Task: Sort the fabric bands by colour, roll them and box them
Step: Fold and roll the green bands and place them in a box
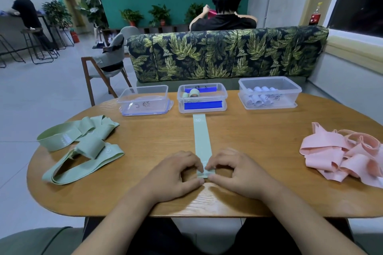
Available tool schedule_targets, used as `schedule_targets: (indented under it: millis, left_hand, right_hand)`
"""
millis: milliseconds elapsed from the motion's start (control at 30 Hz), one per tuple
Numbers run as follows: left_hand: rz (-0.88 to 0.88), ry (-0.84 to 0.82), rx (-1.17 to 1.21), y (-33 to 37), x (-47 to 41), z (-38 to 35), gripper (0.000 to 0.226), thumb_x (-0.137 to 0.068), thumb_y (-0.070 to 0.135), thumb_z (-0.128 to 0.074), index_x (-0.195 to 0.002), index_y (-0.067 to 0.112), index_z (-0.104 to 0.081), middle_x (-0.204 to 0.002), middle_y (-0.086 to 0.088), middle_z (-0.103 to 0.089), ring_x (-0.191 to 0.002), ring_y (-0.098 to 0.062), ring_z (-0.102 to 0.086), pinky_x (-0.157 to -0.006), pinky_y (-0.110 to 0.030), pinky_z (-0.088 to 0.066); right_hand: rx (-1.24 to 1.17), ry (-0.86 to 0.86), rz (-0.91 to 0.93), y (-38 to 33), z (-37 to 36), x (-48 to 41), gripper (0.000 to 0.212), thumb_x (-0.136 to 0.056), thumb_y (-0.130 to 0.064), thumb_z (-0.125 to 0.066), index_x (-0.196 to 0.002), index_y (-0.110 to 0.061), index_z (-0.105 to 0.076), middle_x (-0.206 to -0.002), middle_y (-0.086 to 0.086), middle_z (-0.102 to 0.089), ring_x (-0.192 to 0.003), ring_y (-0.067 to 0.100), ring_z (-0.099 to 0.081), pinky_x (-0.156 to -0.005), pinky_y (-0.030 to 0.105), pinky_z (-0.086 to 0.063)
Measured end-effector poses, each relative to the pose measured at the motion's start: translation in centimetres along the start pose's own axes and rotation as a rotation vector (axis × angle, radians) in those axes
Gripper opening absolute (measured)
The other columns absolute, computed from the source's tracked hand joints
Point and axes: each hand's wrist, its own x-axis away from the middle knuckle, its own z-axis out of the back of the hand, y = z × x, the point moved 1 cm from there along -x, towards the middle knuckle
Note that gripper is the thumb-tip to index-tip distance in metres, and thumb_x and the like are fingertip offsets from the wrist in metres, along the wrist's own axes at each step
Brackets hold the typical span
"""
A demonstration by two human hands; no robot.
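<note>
My left hand (pixel 174 174) and right hand (pixel 238 172) both pinch the near end of the green band (pixel 202 141). It lies flat down the middle of the bench (pixel 259 141), from near the front edge up to the middle box (pixel 202 98). I think I should make the first fold small and tight, then roll straight.

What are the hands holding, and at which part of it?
The left hand and the right hand pinch the green band at its near end, where a roll begins.
</note>
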Motion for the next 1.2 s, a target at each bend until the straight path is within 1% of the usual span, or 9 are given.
schedule_targets:
  millis: [100,267,433,633,733,833,967,1100,1200]
  left_hand:
    - [0.007,0.003,0.004,-0.37,-0.17,-0.16,0.013,-0.097,0.044,-0.072,-0.104,0.034,-0.066,-0.106,0.019,-0.064,-0.105,-0.005,-0.059,-0.097,-0.04,-0.049]
    - [0.018,0.023,0.011,-0.54,-0.21,-0.32,0.011,-0.099,0.037,-0.072,-0.108,0.034,-0.066,-0.099,0.024,-0.06,-0.097,-0.004,-0.057,-0.089,-0.032,-0.047]
    - [-0.007,0.008,0.002,-0.77,-0.18,-0.39,0.007,-0.101,0.037,-0.07,-0.106,0.034,-0.067,-0.105,0.018,-0.062,-0.104,-0.009,-0.059,-0.096,-0.042,-0.049]
    - [-0.044,0.028,-0.011,-0.52,-0.02,-0.37,0.006,-0.1,0.035,-0.072,-0.105,0.033,-0.071,-0.109,0.019,-0.063,-0.107,-0.008,-0.059,-0.098,-0.041,-0.049]
    - [-0.056,0.056,-0.046,-0.44,0.01,-0.47,0.013,-0.098,0.041,-0.074,-0.107,0.032,-0.071,-0.108,0.019,-0.064,-0.106,-0.007,-0.059,-0.096,-0.039,-0.05]
    - [-0.055,0.075,-0.095,-0.39,-0.01,-0.6,0.018,-0.096,0.046,-0.073,-0.105,0.031,-0.072,-0.107,0.019,-0.063,-0.106,-0.006,-0.059,-0.093,-0.036,-0.051]
    - [-0.05,0.096,-0.11,-0.4,-0.04,-0.69,0.014,-0.098,0.043,-0.071,-0.1,0.03,-0.075,-0.102,0.018,-0.063,-0.102,-0.005,-0.059,-0.088,-0.035,-0.052]
    - [-0.048,0.107,-0.127,-0.3,0.0,-0.75,0.016,-0.098,0.046,-0.071,-0.1,0.03,-0.074,-0.101,0.018,-0.064,-0.1,-0.006,-0.059,-0.085,-0.035,-0.053]
    - [-0.039,0.12,-0.139,-0.26,0.06,-0.75,0.018,-0.098,0.045,-0.071,-0.106,0.029,-0.074,-0.106,0.018,-0.064,-0.103,-0.007,-0.059,-0.086,-0.035,-0.053]
  right_hand:
    - [0.116,-0.028,0.009,0.05,-0.37,-0.03,0.022,-0.094,-0.055,-0.067,-0.106,-0.039,-0.076,-0.11,-0.03,-0.069,-0.109,0.0,-0.06,-0.097,0.038,-0.049]
    - [0.124,-0.028,0.011,0.22,-0.38,-0.26,0.013,-0.099,-0.051,-0.063,-0.108,-0.042,-0.064,-0.105,-0.029,-0.065,-0.102,0.001,-0.058,-0.094,0.04,-0.051]
    - [0.159,-0.038,0.037,0.39,-0.62,-0.29,0.009,-0.101,-0.049,-0.06,-0.102,-0.041,-0.063,-0.101,-0.024,-0.064,-0.103,0.002,-0.056,-0.093,0.041,-0.049]
    - [0.194,-0.005,0.066,0.46,-0.59,0.15,0.009,-0.096,-0.047,-0.068,-0.098,-0.039,-0.071,-0.106,-0.028,-0.064,-0.106,0.003,-0.057,-0.094,0.037,-0.048]
    - [0.221,0.024,0.062,0.54,-0.56,0.28,0.014,-0.094,-0.051,-0.069,-0.1,-0.039,-0.075,-0.108,-0.029,-0.065,-0.105,0.002,-0.057,-0.093,0.032,-0.047]
    - [0.252,0.023,0.055,0.57,-0.61,0.2,0.019,-0.095,-0.052,-0.065,-0.102,-0.039,-0.077,-0.108,-0.028,-0.064,-0.107,0.001,-0.055,-0.093,0.029,-0.044]
    - [0.284,0.0,0.037,0.69,-0.63,0.09,0.021,-0.098,-0.052,-0.061,-0.105,-0.04,-0.077,-0.11,-0.028,-0.064,-0.11,0.001,-0.054,-0.095,0.029,-0.042]
    - [0.296,-0.003,0.036,0.74,-0.68,0.1,0.019,-0.099,-0.051,-0.06,-0.105,-0.04,-0.075,-0.109,-0.027,-0.063,-0.111,0.0,-0.052,-0.094,0.019,-0.032]
    - [0.293,-0.003,0.031,0.73,-0.69,0.07,0.021,-0.101,-0.052,-0.058,-0.105,-0.04,-0.075,-0.109,-0.027,-0.063,-0.111,0.0,-0.051,-0.093,0.015,-0.028]
